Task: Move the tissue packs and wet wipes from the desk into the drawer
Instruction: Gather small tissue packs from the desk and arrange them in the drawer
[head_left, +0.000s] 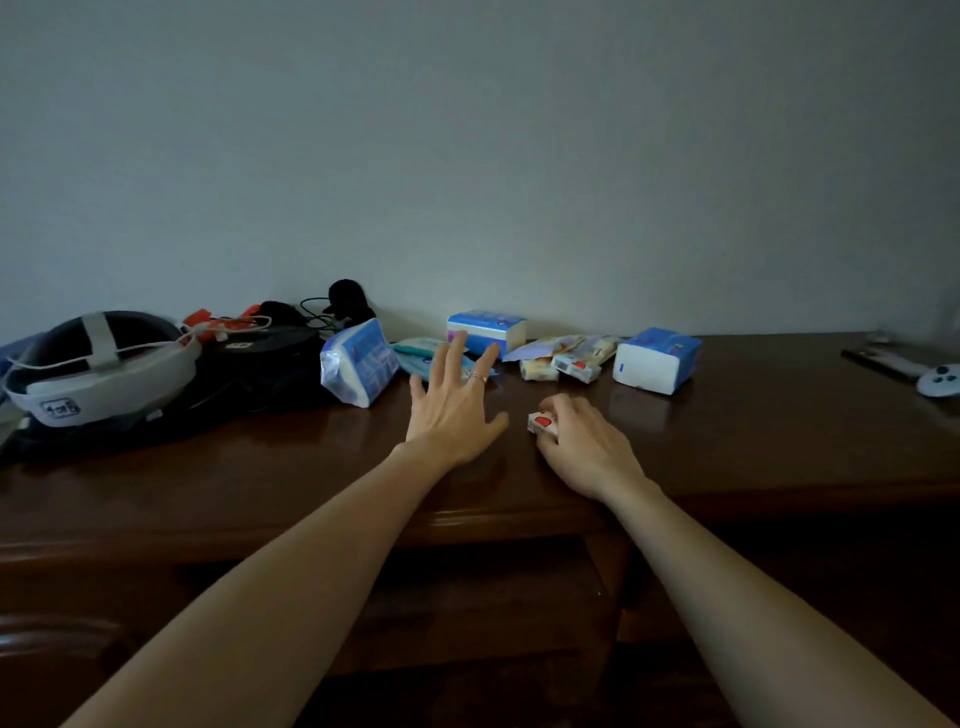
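Observation:
Along the back of the dark wooden desk lie several packs: a blue-and-white tissue pack tilted at the left, a teal wet wipes pack, a blue tissue box, small white pocket packs with red marks, and a blue-and-white tissue pack at the right. My left hand hovers open, fingers spread, just in front of the wet wipes. My right hand rests on the desk, shut on a small white pocket tissue pack with a red mark. The drawer below the desk edge is dark.
A white-and-grey headset lies on a black bag at the left, with cables and orange clips behind it. A white controller and a dark flat device sit at the far right. A plain wall stands behind.

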